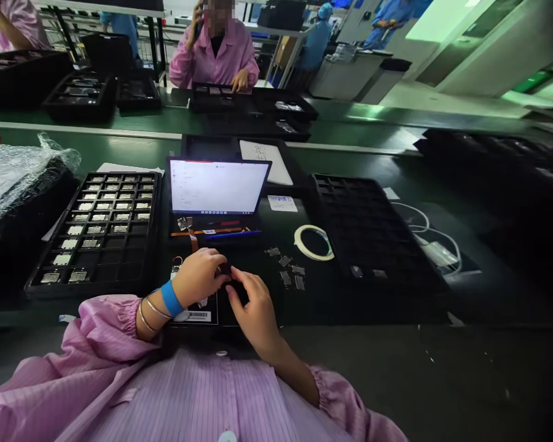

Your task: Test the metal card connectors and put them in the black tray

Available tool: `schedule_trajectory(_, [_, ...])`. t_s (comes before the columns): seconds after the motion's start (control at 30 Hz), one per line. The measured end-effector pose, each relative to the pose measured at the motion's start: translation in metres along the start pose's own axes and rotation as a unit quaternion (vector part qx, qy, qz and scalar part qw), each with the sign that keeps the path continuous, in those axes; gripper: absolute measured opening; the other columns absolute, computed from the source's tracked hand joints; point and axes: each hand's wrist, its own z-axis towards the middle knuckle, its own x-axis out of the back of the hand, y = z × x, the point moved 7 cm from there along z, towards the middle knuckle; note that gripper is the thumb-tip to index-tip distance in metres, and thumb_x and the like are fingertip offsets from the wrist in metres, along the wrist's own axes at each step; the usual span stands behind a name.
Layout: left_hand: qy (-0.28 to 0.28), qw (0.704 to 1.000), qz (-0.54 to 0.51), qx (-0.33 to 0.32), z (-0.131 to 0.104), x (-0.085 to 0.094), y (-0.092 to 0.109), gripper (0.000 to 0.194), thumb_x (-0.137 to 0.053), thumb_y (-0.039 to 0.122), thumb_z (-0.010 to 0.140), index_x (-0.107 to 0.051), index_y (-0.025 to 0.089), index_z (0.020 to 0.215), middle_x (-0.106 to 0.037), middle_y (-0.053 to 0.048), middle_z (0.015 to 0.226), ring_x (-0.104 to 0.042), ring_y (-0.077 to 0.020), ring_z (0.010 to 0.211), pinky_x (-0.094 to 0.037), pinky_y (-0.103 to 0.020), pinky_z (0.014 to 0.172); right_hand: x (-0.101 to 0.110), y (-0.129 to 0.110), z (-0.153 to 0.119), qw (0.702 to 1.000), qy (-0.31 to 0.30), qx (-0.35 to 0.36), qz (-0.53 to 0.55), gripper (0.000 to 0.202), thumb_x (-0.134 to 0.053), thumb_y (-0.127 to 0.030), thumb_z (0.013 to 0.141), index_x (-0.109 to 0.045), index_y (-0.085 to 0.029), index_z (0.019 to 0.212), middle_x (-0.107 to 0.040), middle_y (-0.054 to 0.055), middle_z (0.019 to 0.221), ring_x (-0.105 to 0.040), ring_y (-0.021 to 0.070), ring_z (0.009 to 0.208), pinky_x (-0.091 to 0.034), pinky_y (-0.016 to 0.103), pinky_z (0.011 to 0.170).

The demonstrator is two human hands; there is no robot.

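Note:
My left hand (200, 276), with a blue band at its wrist, is closed on a small dark part (223, 269); its kind is hard to make out. The fingertips of my right hand (255, 310) pinch at the same part from the right. Beneath my left hand lies a board with a white barcode label (199, 316), largely covered by the hand. An orange flex cable (193, 240) runs from there towards a lit screen (217, 187) propped behind my hands. Several small metallic modules (285, 261) lie loose to the right of my right hand.
A black compartment tray (138, 264) at left holds rows of silvery modules. Another black tray (364, 215) stands at right, two small pieces near its front. A tape roll (314, 242), a blue pen (235, 234) and a white cable (442, 236) lie about. A co-worker (216, 55) sits opposite.

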Motion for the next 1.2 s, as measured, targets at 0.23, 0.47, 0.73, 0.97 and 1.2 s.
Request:
schedule_trajectory(0.23, [0.000, 1.000, -0.002, -0.009, -0.001, 0.003, 0.002, 0.016, -0.066, 0.020, 0.082, -0.070, 0.016, 0.097, -0.070, -0.008, 0.098, -0.063, -0.0258, 0.095, -0.052, -0.038, 0.086, 0.001, 0.005, -0.001, 0.999, 0.001, -0.024, 0.025, 0.029, -0.054, -0.020, 0.092, -0.059, -0.023, 0.120, -0.070, 0.010, 0.104, -0.066, 0.0274, 0.097, -0.056, 0.049, 0.086])
schedule_trajectory(0.47, [-0.027, 0.999, -0.023, -0.035, -0.001, 0.010, -0.001, 0.020, -0.066, 0.015, 0.081, -0.069, 0.016, 0.101, -0.070, -0.007, 0.100, -0.065, -0.0225, 0.095, -0.052, -0.035, 0.088, -0.004, 0.005, 0.014, 0.997, -0.058, 0.021, 0.037, 0.041, -0.053, -0.015, 0.089, -0.055, -0.023, 0.128, -0.067, 0.010, 0.117, -0.065, 0.0257, 0.105, -0.056, 0.047, 0.092])
schedule_trajectory(0.73, [0.003, 1.000, -0.022, 0.010, -0.006, 0.039, -0.023, 0.021, -0.060, 0.008, 0.082, -0.072, 0.015, 0.097, -0.073, -0.006, 0.092, -0.067, -0.0202, 0.086, -0.053, -0.032, 0.082, -0.011, 0.000, 0.029, 0.949, -0.199, 0.239, -0.054, 0.033, -0.049, -0.011, 0.092, -0.069, -0.021, 0.116, -0.065, 0.011, 0.129, -0.059, 0.0251, 0.119, -0.050, 0.047, 0.099])
schedule_trajectory(0.97, [-0.044, 0.992, 0.122, -0.003, -0.047, 0.022, -0.012, 0.025, -0.051, 0.017, 0.094, -0.072, 0.018, 0.107, -0.068, -0.008, 0.092, -0.064, -0.0238, 0.088, -0.053, -0.035, 0.077, -0.014, 0.003, 0.036, 0.901, -0.256, 0.342, -0.080, 0.038, -0.046, -0.010, 0.093, -0.066, -0.019, 0.124, -0.066, 0.011, 0.127, -0.061, 0.0236, 0.115, -0.050, 0.042, 0.096])
schedule_trajectory(1.2, [-0.047, 0.992, 0.113, -0.043, -0.053, 0.024, -0.011, 0.024, -0.049, 0.018, 0.097, -0.070, 0.018, 0.107, -0.067, -0.008, 0.095, -0.062, -0.0221, 0.089, -0.051, -0.034, 0.081, -0.016, 0.004, 0.039, 0.897, -0.261, 0.350, -0.063, 0.039, -0.044, -0.012, 0.096, -0.062, -0.022, 0.130, -0.065, 0.010, 0.128, -0.060, 0.0234, 0.116, -0.048, 0.042, 0.097])
